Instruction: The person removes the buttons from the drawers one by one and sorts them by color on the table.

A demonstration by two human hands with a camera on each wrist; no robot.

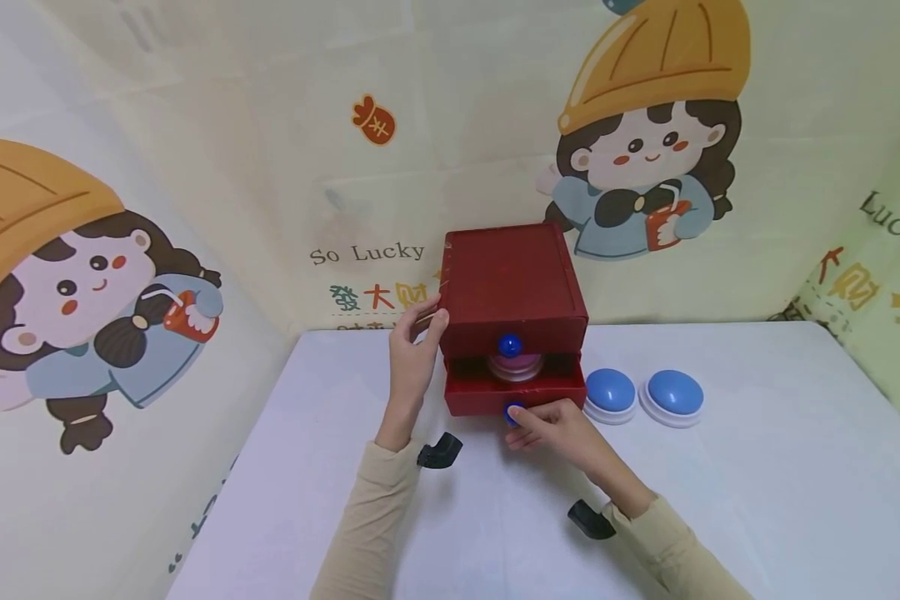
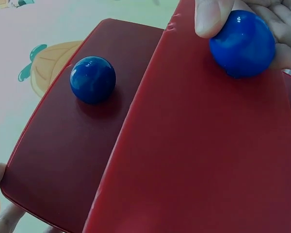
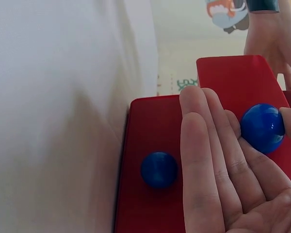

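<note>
Red drawer box (image 1: pixel 513 287): stands on the white counter (image 1: pixel 757 467), near its back edge.
Lower drawer (image 1: pixel 515 392): pulled partly out, a pink-and-white domed button (image 1: pixel 516 365) inside.
Right hand (image 1: pixel 555 429): fingers pinch the lower blue knob (image 1: pixel 513 412) (clearest in the wrist views).
Left hand (image 1: pixel 414 354): fingers straight, pressed flat on the box's left side.
Upper blue knob (image 1: pixel 509 345): untouched, on the closed upper drawer.
Two blue domed buttons (image 1: pixel 610 393): side by side on the counter, just right of the box.
</note>
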